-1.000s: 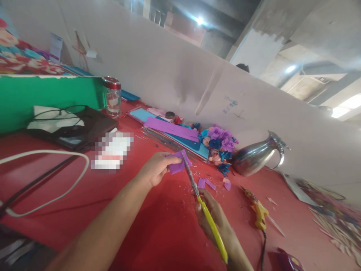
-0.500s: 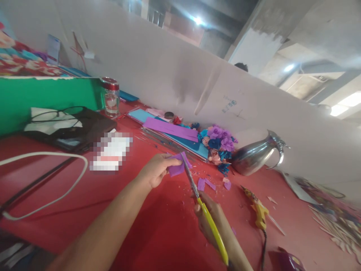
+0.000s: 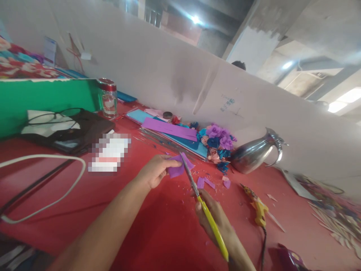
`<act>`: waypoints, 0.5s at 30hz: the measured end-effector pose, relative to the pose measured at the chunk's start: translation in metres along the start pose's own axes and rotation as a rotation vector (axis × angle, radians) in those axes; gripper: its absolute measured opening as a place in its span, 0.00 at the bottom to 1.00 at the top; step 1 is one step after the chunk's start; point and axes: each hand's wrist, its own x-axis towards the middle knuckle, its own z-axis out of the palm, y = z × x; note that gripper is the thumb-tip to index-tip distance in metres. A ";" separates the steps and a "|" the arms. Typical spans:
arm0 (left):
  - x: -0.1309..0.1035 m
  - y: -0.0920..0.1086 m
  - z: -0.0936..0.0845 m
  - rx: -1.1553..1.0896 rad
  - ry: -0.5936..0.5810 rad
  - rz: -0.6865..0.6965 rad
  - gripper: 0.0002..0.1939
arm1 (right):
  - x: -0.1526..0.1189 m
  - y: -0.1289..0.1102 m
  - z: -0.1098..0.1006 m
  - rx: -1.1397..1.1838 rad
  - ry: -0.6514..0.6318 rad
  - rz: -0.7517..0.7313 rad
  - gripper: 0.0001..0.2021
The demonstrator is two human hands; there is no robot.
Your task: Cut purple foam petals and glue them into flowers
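Spreads as a red table [image 3: 158, 226] — carries a metal pitcher [image 3: 249, 155], yellow glue gun [image 3: 260, 211], purple scraps [image 3: 200, 183] and a red-lidded jar [image 3: 109, 104].

1. No text, label, brand, number or sign can be read.
2. Small blue-green marks [image 3: 228, 102], resembling lettering or a stamp, stand on the pale grey, smooth wall [image 3: 158, 67] behind the tabletop [image 3: 158, 218]; they are too faint and blurred to make out.
3. The white, flat item with a red band [image 3: 109, 152] on the tabletop is pixelated, so any print on it is hidden.
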 end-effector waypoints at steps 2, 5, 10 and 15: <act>0.000 -0.002 0.001 -0.007 -0.024 -0.016 0.10 | -0.001 0.000 0.000 -0.003 0.019 -0.017 0.18; 0.000 -0.003 0.003 -0.026 -0.030 -0.027 0.10 | 0.001 0.004 0.001 0.023 0.003 0.007 0.19; -0.001 -0.002 0.004 -0.036 -0.051 -0.040 0.11 | 0.001 0.003 0.004 0.044 0.021 0.049 0.22; 0.000 -0.003 0.004 -0.036 -0.056 -0.048 0.11 | -0.001 -0.007 0.008 0.063 0.070 0.092 0.24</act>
